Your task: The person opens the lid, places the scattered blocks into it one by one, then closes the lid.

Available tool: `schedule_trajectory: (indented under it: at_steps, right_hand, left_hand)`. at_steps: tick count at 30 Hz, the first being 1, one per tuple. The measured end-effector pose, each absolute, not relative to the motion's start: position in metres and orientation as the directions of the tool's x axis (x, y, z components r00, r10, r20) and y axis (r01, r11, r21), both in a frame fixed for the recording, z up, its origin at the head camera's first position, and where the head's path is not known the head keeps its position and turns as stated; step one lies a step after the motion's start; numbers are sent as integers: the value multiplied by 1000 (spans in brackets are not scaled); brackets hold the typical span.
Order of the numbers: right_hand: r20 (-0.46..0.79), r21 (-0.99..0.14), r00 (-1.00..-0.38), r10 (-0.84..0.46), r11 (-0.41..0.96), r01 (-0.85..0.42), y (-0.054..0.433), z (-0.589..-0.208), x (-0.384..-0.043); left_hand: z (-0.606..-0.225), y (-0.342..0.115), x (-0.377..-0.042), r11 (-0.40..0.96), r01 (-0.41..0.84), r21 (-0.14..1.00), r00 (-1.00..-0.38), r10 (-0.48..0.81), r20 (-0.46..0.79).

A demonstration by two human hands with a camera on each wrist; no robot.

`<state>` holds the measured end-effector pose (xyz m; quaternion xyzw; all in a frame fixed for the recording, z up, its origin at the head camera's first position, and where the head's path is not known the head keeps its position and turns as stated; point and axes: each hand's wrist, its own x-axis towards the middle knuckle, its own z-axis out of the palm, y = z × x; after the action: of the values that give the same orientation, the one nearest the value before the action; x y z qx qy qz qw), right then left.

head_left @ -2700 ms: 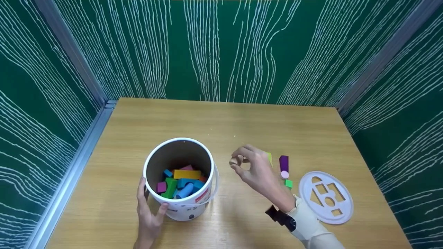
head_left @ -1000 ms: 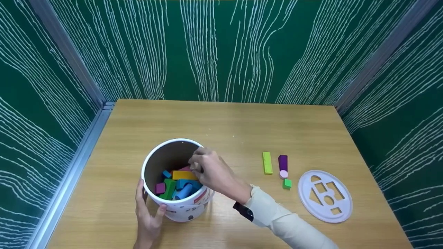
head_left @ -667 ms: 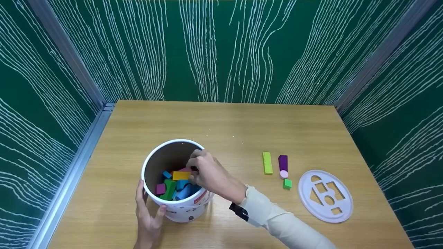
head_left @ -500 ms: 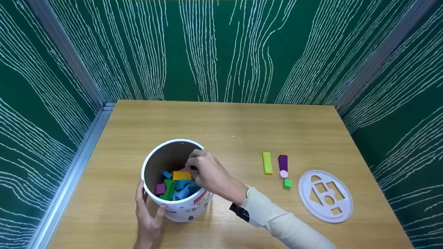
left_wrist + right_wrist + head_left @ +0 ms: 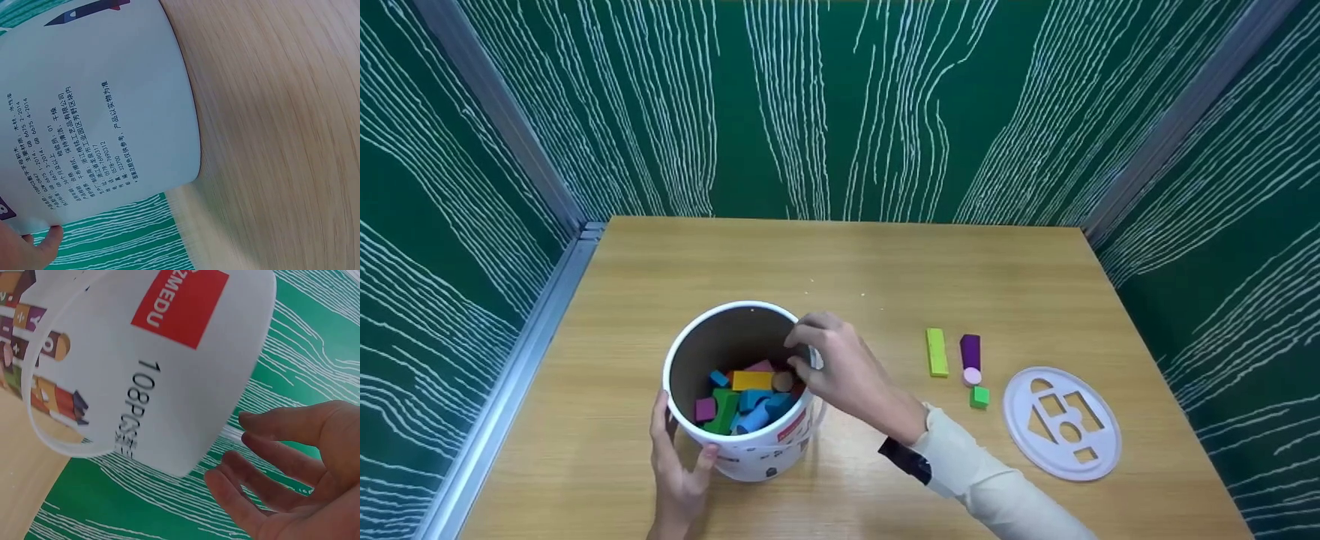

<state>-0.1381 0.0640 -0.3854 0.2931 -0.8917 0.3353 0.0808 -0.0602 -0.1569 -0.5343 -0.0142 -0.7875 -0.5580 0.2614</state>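
A white bucket stands on the table, with coloured building blocks inside. My left hand grips its near left side, the thumb just below the rim and the fingers along the wall. In the left wrist view, part of that hand shows at the printed bucket wall. My right hand is over the bucket's right rim, thumb and fingers apart with nothing between them. Close below its fingertips, a round plain-wood block lies among the others. The right wrist view shows that hand's spread fingers beside the bucket.
Right of the bucket lie a yellow-green block, a purple block, a pink round block and a green cube. Farther right is a white lid with shaped holes. Green patterned panels border the table.
My right hand carried the round wooden block from the right into the bucket and let it go there. It has since drawn up and slightly right. The left hand stays on the bucket.
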Motion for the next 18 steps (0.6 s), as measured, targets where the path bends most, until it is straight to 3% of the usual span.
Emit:
schedule_trajectory:
  at_steps: [18]
  right_hand:
    - [428, -547, -857, -287, 672, -498, 100, -399, -142]
  left_hand:
    - [-538, -158, -60, 352, 341, 872, -854, -272, 444]
